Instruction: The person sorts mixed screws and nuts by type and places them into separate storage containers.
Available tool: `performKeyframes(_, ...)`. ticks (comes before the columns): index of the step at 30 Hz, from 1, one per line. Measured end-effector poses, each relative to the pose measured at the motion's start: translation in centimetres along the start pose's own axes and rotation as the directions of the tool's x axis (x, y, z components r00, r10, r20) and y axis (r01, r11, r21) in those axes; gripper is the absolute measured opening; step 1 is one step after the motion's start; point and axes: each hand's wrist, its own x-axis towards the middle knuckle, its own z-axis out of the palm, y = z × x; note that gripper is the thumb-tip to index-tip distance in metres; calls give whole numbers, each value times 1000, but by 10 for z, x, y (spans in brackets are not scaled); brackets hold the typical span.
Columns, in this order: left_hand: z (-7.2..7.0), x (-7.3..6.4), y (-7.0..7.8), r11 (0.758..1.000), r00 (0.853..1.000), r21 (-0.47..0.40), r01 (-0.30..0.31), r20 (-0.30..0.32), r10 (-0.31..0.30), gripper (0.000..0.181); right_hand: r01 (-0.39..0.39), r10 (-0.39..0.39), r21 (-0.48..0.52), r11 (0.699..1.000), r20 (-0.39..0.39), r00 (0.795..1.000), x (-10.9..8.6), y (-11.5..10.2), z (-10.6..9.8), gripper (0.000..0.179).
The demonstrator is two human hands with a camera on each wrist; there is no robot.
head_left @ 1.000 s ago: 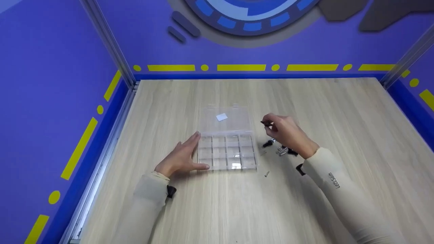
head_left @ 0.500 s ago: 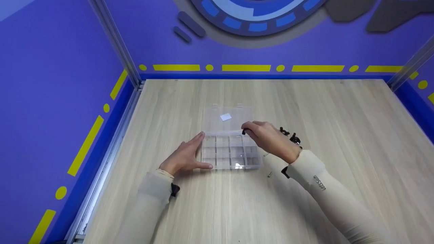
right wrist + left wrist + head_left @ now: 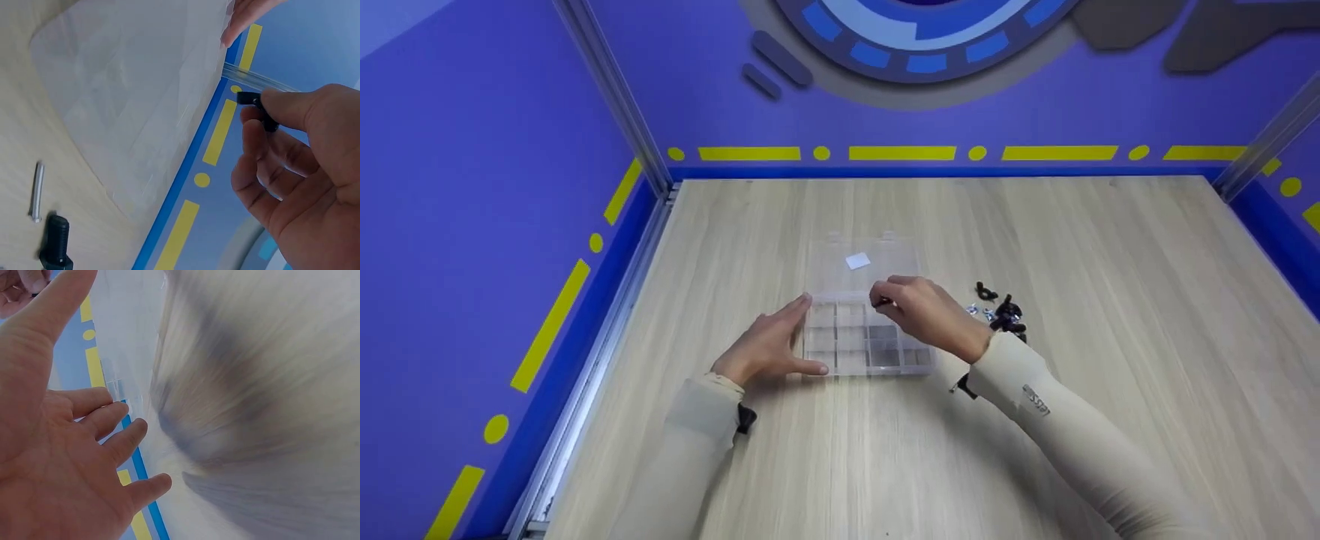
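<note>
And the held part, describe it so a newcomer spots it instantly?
On the table, find the open clear box. Above it, the right hand pinches a small black part. Other black parts lie loose right of the box; only this one is held.

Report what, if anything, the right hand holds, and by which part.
The right hand pinches a small black piece with its fingers, apparently near its middle; one end sticks out.

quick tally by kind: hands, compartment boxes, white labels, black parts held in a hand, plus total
Hands: 2 (left hand and right hand)
Compartment box: 1
White label: 1
Black part held in a hand: 1
Total: 5, leaving out the loose hardware, too overlapped to count
</note>
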Motion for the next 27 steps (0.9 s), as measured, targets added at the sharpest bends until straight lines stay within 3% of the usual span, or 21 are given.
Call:
performKeyframes(7,-1,0,-1,1000,1000,11,15,8,-15,123,15,-17,38,999,65,998,7,-6,11,14)
performKeyframes(15,0,0,-2,1000,1000,1,14,4,-14,124,9,-12,46,999,82,997,11,-10,23,15)
performKeyframes(27,-2,-1,-2,1000,1000,15,-6,-1,7,123,43,-60,101,994,178,982,21,-14,34,19)
